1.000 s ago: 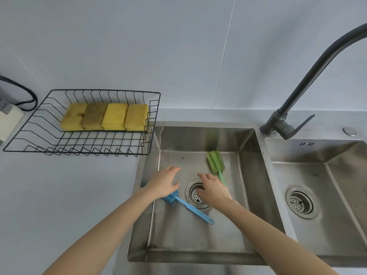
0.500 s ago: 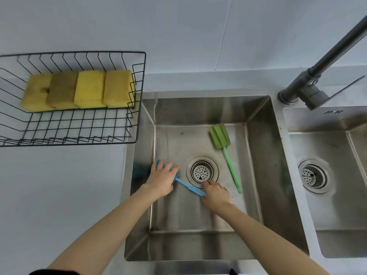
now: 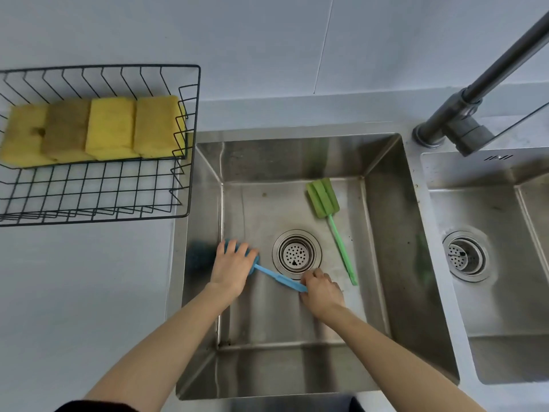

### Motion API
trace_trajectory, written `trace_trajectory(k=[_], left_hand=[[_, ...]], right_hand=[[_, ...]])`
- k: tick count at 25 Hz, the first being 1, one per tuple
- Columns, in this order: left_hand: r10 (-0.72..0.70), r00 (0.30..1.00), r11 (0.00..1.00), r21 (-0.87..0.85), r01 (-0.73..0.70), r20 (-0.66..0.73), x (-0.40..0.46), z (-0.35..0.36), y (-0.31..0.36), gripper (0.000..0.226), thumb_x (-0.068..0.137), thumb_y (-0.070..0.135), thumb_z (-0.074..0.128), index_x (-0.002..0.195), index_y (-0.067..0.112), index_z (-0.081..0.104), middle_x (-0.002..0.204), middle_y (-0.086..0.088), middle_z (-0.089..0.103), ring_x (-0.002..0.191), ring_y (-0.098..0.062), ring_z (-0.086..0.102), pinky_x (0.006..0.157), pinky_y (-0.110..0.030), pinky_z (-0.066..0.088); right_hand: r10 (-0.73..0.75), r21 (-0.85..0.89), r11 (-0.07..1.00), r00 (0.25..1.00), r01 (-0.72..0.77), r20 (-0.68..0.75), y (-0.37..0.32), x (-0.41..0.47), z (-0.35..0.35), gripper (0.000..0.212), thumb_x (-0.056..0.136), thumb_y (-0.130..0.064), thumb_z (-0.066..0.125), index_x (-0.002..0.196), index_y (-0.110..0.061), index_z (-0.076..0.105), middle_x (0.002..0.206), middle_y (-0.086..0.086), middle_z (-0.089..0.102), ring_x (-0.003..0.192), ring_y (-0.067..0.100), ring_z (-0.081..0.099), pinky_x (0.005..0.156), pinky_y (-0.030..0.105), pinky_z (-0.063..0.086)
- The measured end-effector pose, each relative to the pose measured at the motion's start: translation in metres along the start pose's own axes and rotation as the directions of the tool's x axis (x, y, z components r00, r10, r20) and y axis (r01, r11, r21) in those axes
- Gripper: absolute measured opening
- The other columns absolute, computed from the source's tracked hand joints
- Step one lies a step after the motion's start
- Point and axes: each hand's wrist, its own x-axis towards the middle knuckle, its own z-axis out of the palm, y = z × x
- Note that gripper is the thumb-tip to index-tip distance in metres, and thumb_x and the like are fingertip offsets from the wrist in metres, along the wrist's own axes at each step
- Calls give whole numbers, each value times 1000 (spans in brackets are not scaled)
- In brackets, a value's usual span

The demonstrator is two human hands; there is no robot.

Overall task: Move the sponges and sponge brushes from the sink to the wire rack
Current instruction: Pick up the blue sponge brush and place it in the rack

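A blue sponge brush lies on the floor of the left steel sink, left of the drain. My left hand covers its blue sponge head and my right hand grips the far end of its handle. A green sponge brush lies untouched to the right of the drain, head toward the back wall. The black wire rack stands on the counter at the left, with several yellow and brownish sponges in a row along its back.
A dark faucet rises at the upper right between the two basins. The drain strainer sits mid-basin. A second sink lies at the right. White counter spreads below the rack.
The view has tilted down onto the sink. Both hands came down onto the blue brush: the left settled on its head, the right closed on the handle end.
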Motion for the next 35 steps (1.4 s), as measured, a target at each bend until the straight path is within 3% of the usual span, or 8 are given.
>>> trace_trajectory(k=[3, 8, 11, 13, 15, 19, 23, 35], left_hand=[[7, 995, 999, -31, -10, -98, -1, -3, -1, 43, 81, 11, 57, 122, 18, 49, 123, -5, 53, 119, -30, 45, 106, -40, 31], [-24, 987, 1000, 8, 26, -159, -10, -23, 7, 45, 39, 22, 88, 77, 22, 64, 74, 2, 66, 71, -24, 63, 69, -32, 53], [-33, 996, 999, -42, 30, -86, -18, -34, 13, 38, 78, 27, 65, 112, 18, 51, 112, -4, 58, 106, -28, 54, 89, -37, 42], [-37, 996, 994, -107, 28, -84, -22, -41, 17, 39, 86, 32, 54, 120, 17, 44, 122, -5, 52, 114, -27, 48, 92, -37, 39], [-34, 993, 988, -152, 17, -112, -29, -51, 22, 40, 86, 34, 53, 120, 16, 43, 123, -5, 51, 114, -26, 48, 91, -36, 40], [-10, 981, 971, -236, -36, -193, -38, -70, 28, 41, 87, 34, 51, 124, 17, 43, 125, -5, 49, 114, -25, 47, 92, -36, 41], [-1, 952, 957, -276, -88, -306, -48, -96, 26, 44, 86, 36, 53, 125, 18, 44, 123, -3, 49, 113, -23, 47, 90, -33, 41], [11, 797, 950, -242, -197, -604, -86, -163, -5, 49, 86, 41, 51, 129, 19, 44, 121, -2, 52, 109, -22, 50, 89, -32, 39]], right_hand=[[30, 67, 997, 1000, -30, -4, 7, -2, -13, 30, 90, -19, 50, 120, -11, 53, 126, 10, 50, 117, 28, 50, 96, 37, 41], [56, 246, 968, 997, -42, -48, 23, -13, -42, 25, 86, -20, 57, 110, -12, 58, 108, 6, 57, 98, 23, 57, 78, 29, 45], [68, 472, 881, 994, -18, -90, 36, -25, -67, 15, 85, -19, 62, 100, -14, 62, 80, 0, 57, 67, 11, 52, 61, 19, 44], [90, 617, 787, 988, 5, -122, 44, -33, -81, 9, 86, -17, 61, 95, -15, 61, 67, -4, 56, 65, 13, 54, 71, 28, 53], [100, 702, 711, 982, 41, -159, 48, -42, -93, 13, 89, -13, 57, 100, -9, 63, 68, -3, 59, 64, 14, 59, 73, 28, 55], [97, 798, 584, 963, 148, -250, 47, -58, -118, 6, 91, -6, 54, 94, -9, 59, 87, 8, 64, 65, 7, 63, 54, 7, 52], [93, 840, 477, 936, 258, -340, 39, -76, -147, 18, 91, -4, 53, 80, -19, 53, 79, 3, 62, 50, -2, 66, 51, 6, 52], [61, 849, 213, 861, 484, -506, -2, -112, -212, 21, 95, -5, 46, 84, -20, 56, 87, 6, 61, 66, 9, 67, 61, 13, 57]])
